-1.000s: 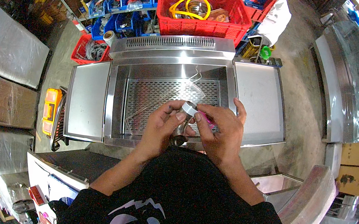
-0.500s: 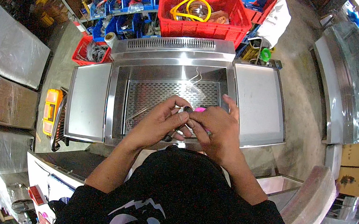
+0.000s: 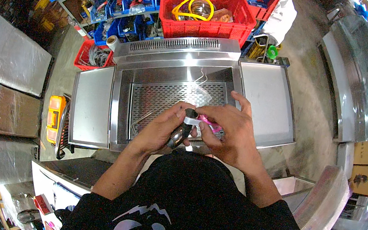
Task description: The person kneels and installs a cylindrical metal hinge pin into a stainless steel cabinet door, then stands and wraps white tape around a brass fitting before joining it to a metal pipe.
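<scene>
My left hand [image 3: 160, 128] is closed round a dark, shiny curved metal pipe elbow [image 3: 180, 137], whose round open end points up and away from me. White thread seal tape [image 3: 192, 121] lies across the pipe just below its rim and runs toward the right. My right hand [image 3: 231, 131] pinches the tape beside the pipe, index finger near the rim and thumb lower down. A bright pink tape spool [image 3: 211, 123] shows partly under its fingers; the rest is hidden. Both hands are above the front of a stainless steel appliance [image 3: 123, 100].
The appliance has a perforated tray [image 3: 147, 101] with bent thin rods, and flat side shelves [image 3: 91, 104]. A red crate [image 3: 203, 28] with yellow hose stands behind it, before shelving with blue bins [image 3: 128, 27]. An orange toolbox [image 3: 54, 117] sits at left; wrapped panels flank both sides.
The pipe elbow has turned so that its open end and the white tape show more plainly. My right hand has shifted slightly right, away from the left, its fingers spreading more.
</scene>
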`<state>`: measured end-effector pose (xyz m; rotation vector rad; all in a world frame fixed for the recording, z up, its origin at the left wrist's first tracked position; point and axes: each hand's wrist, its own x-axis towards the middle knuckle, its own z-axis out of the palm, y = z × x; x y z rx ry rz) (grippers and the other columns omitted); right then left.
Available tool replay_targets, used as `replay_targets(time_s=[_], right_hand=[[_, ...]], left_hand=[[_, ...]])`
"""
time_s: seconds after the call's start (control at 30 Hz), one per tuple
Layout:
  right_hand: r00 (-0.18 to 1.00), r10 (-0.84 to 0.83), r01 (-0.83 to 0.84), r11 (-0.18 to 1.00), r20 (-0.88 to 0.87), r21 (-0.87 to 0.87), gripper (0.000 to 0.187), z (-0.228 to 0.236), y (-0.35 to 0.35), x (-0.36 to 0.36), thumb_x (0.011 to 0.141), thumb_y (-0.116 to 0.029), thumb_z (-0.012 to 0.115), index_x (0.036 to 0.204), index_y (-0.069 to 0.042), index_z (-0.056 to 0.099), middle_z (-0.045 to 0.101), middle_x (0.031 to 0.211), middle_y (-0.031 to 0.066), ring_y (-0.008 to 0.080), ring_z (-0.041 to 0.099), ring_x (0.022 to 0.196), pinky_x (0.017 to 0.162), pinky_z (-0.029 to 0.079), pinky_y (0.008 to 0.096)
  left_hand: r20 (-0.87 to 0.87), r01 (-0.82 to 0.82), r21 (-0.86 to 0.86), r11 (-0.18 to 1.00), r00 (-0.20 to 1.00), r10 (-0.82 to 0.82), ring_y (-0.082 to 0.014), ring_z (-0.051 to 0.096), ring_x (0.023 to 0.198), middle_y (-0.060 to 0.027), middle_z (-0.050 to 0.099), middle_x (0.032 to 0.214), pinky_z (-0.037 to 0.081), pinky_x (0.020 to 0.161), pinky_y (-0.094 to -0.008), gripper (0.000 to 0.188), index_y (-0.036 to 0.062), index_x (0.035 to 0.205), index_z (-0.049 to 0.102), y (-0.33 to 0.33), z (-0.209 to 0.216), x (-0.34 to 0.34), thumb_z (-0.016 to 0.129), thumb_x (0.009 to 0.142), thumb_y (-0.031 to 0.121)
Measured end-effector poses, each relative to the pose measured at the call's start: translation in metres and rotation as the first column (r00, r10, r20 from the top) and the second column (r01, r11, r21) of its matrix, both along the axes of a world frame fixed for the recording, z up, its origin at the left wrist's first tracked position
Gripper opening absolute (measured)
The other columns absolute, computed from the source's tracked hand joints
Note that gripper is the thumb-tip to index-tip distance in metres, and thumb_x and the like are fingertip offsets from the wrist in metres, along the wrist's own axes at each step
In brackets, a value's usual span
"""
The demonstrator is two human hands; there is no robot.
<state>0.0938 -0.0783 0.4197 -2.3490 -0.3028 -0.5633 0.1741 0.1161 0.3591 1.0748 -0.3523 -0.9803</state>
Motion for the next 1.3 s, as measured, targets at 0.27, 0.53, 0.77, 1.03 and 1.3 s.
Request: replay_targets(time_s=[0.27, 0.53, 0.77, 1.03, 1.3], right_hand=[[1.0, 0.004, -0.006, 0.999, -0.029, -0.043, 0.024, 0.004, -0.002, 0.0, 0.078, -0.01, 0.075, 0.101, -0.016, 0.075, 0.066, 0.077, 0.0024, 0.0212, 0.066, 0.078, 0.11, 0.033, 0.0498], [0.991, 0.096, -0.107, 0.988, -0.098, -0.113, 0.016, -0.002, -0.009, 0.005, 0.082, -0.017, 0.072, 0.099, -0.014, 0.072, 0.067, 0.082, 0.0029, 0.0239, 0.066, 0.086, 0.109, 0.035, 0.0519], [0.994, 0.054, -0.054, 0.999, -0.09, 0.003, 0.021, 0.001, -0.008, 0.005, 0.083, -0.013, 0.072, 0.103, -0.012, 0.069, 0.067, 0.083, 0.0033, 0.0222, 0.066, 0.081, 0.112, 0.032, 0.0519], [1.0, -0.015, 0.015, 0.999, 0.012, -0.035, 0.026, 0.01, -0.008, 0.003, 0.082, -0.009, 0.069, 0.108, -0.013, 0.066, 0.068, 0.085, 0.0038, 0.0237, 0.067, 0.086, 0.111, 0.033, 0.0526], [1.0, -0.017, 0.017, 1.0, 0.024, 0.02, 0.029, 0.007, -0.011, 0.004, 0.077, -0.005, 0.075, 0.103, -0.011, 0.065, 0.065, 0.085, 0.0018, 0.0194, 0.067, 0.078, 0.114, 0.029, 0.0516]], left_hand=[[0.064, 0.02, -0.081, 0.996, 0.998, -0.015, -0.013, 0.066, 0.091, -0.0064, 0.064, 0.109, 0.059, 0.069, -0.0298, 0.042, 0.0059, 0.134, 0.048, 0.003, -0.003, 0.001, 0.041, 0.108, 0.038], [0.264, -0.02, 0.165, 0.986, 0.964, -0.025, -0.0096, 0.062, 0.088, -0.0045, 0.062, 0.106, 0.055, 0.066, -0.0268, 0.04, 0.0057, 0.131, 0.051, 0.004, 0.003, 0.001, 0.047, 0.107, 0.036], [0.229, -0.179, 0.185, 0.966, 0.964, 0.134, -0.0072, 0.057, 0.075, -0.0019, 0.059, 0.092, 0.049, 0.056, -0.0234, 0.035, 0.005, 0.126, 0.054, -0.003, 0.008, -0.009, 0.059, 0.102, 0.03], [0.247, -0.191, 0.01, 0.981, 0.952, 0.183, -0.0144, 0.065, 0.073, -0.0071, 0.066, 0.088, 0.052, 0.058, -0.026, 0.056, 0.0035, 0.124, 0.055, -0.004, 0.011, -0.008, 0.061, 0.096, 0.052], [0.16, -0.13, -0.189, 0.973, 0.974, 0.162, -0.0152, 0.069, 0.077, -0.0122, 0.068, 0.098, 0.055, 0.057, -0.0261, 0.054, 0.0065, 0.129, 0.045, -0.008, 0.0, -0.002, 0.064, 0.096, 0.045]])
